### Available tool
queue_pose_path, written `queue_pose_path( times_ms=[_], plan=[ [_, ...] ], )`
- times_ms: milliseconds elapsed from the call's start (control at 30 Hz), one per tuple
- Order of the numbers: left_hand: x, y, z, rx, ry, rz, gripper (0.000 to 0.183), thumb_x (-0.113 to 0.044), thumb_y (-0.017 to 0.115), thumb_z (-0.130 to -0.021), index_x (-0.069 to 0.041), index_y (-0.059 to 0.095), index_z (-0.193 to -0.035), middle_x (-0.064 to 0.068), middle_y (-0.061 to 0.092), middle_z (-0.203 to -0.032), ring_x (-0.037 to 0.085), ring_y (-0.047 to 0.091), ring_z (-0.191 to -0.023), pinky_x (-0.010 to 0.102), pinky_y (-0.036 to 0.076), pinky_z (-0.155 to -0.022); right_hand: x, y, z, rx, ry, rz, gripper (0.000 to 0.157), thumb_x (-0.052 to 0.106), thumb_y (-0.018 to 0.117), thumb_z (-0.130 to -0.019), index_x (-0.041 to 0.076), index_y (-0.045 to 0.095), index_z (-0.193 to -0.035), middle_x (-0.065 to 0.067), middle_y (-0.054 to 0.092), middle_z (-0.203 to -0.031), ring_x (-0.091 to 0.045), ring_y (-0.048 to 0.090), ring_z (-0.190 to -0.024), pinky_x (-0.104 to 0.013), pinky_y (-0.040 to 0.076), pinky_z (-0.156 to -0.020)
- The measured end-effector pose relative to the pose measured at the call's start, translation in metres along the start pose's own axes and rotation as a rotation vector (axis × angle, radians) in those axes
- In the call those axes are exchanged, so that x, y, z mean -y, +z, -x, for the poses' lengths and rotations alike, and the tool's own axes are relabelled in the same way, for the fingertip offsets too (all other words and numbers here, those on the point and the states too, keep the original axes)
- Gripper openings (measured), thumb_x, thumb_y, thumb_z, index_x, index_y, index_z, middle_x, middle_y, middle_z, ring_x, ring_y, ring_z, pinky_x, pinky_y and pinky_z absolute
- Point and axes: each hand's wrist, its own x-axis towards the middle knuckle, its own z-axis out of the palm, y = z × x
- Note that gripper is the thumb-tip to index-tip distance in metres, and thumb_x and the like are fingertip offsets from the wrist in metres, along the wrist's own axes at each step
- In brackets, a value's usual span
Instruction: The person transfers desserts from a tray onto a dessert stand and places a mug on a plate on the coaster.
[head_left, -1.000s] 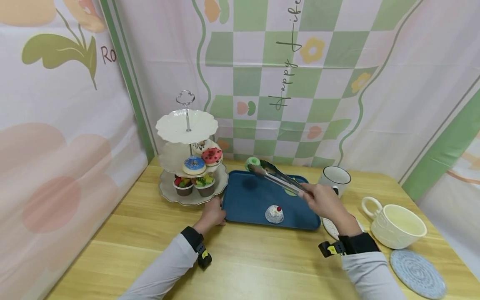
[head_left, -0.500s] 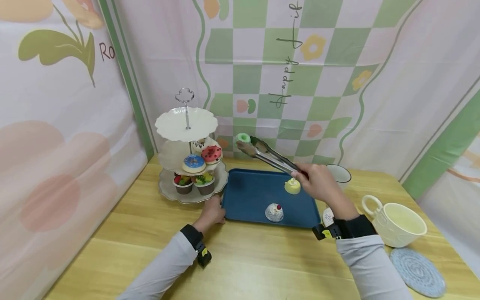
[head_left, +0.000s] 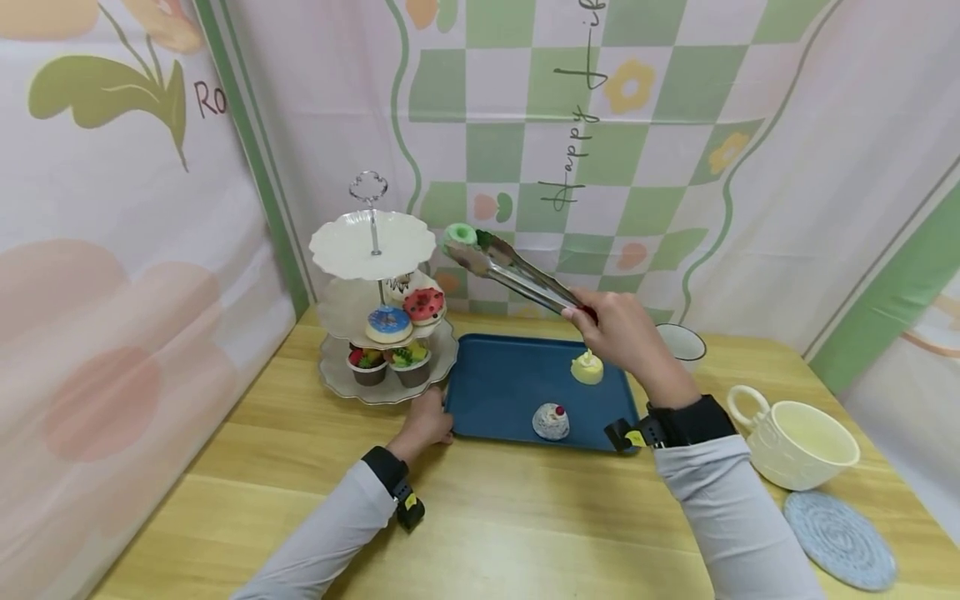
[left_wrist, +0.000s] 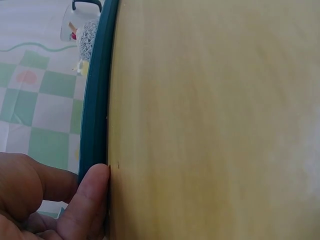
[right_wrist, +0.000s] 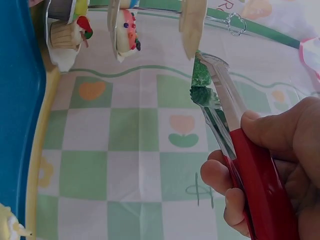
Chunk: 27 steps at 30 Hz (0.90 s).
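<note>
My right hand (head_left: 622, 333) grips a pair of metal tongs (head_left: 525, 283) by the red handles (right_wrist: 262, 185). Between the tong tips is a small green ring-shaped cake (head_left: 460, 237), raised level with the top plate (head_left: 352, 246) of a three-tier cake stand and just to its right. My left hand (head_left: 425, 421) pinches the front left corner of a blue tray (head_left: 502, 383), thumb (left_wrist: 90, 195) and finger against its rim. On that tray sit a yellow cake (head_left: 587, 367) and a speckled white cake with a red berry (head_left: 551, 422).
Blue and pink doughnuts (head_left: 388, 323) lie on the stand's middle plate, with fruit cups (head_left: 411, 364) on the lowest. To the right are a white mug (head_left: 682, 343), a cream cup (head_left: 798, 442) and a grey woven coaster (head_left: 840, 537). A patterned cloth (head_left: 502, 150) hangs behind.
My right hand has lifted the tongs and the green cake up and leftward, from the tray's back edge to beside the stand's top plate. The left hand stays at the tray corner.
</note>
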Motion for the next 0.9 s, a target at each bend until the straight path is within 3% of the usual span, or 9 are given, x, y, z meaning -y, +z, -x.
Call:
queue_pose_path(
  times_ms=[67, 200, 433, 533, 633, 900],
  plan=[
    [-0.001, -0.001, 0.0, -0.006, 0.001, -0.012, 0.021, 0.008, 0.055, -0.082, 0.008, 0.051, -0.103, 0.02, 0.053, -0.087, 0.015, 0.059, -0.045, 0.026, 0.05, -0.042, 0.002, -0.001, -0.005, 0.001, -0.002, 0.002, 0.029, 0.011, 0.055, -0.094, -0.007, 0.059, -0.116, 0.001, 0.034, -0.051, -0.011, 0.027, -0.04, -0.028, 0.023, -0.042],
    [-0.004, -0.004, 0.0, -0.011, -0.007, -0.024, 0.021, 0.008, 0.055, -0.083, 0.008, 0.051, -0.103, 0.019, 0.053, -0.086, 0.014, 0.059, -0.046, 0.025, 0.05, -0.043, 0.007, 0.0, -0.016, -0.009, -0.01, 0.0, 0.015, 0.012, 0.054, -0.095, 0.0, 0.063, -0.098, 0.0, 0.035, -0.051, -0.013, 0.03, -0.04, -0.028, 0.025, -0.042],
    [-0.005, -0.005, 0.001, 0.005, -0.01, -0.006, 0.018, 0.008, 0.054, -0.083, 0.008, 0.051, -0.101, 0.015, 0.052, -0.079, 0.015, 0.059, -0.047, 0.026, 0.051, -0.044, 0.017, 0.001, -0.035, -0.002, -0.021, -0.005, 0.021, 0.013, 0.055, -0.094, -0.002, 0.063, -0.106, -0.002, 0.04, -0.054, -0.015, 0.033, -0.041, -0.03, 0.027, -0.043],
    [-0.003, -0.004, 0.001, 0.006, 0.006, -0.003, 0.017, 0.008, 0.053, -0.083, 0.008, 0.051, -0.1, 0.014, 0.052, -0.078, 0.016, 0.059, -0.046, 0.026, 0.051, -0.044, 0.02, 0.002, -0.043, 0.011, -0.023, -0.013, 0.014, 0.014, 0.056, -0.094, 0.002, 0.06, -0.087, -0.002, 0.037, -0.054, -0.016, 0.033, -0.042, -0.029, 0.027, -0.045],
    [-0.001, -0.003, 0.002, 0.007, 0.021, -0.001, 0.016, 0.008, 0.053, -0.083, 0.007, 0.051, -0.099, 0.014, 0.052, -0.077, 0.016, 0.059, -0.046, 0.027, 0.051, -0.044, 0.021, 0.003, -0.049, 0.02, -0.013, -0.019, 0.019, 0.014, 0.058, -0.093, 0.006, 0.053, -0.076, -0.002, 0.036, -0.054, -0.018, 0.034, -0.043, -0.029, 0.026, -0.046],
    [0.002, -0.002, 0.002, 0.005, 0.045, -0.011, 0.017, 0.008, 0.054, -0.082, 0.008, 0.05, -0.098, 0.014, 0.052, -0.076, 0.016, 0.059, -0.045, 0.027, 0.051, -0.043, 0.024, 0.011, -0.066, 0.07, 0.011, 0.009, 0.015, 0.016, 0.057, -0.093, 0.006, 0.057, -0.082, -0.004, 0.041, -0.059, -0.019, 0.038, -0.048, -0.03, 0.028, -0.05]
  ],
)
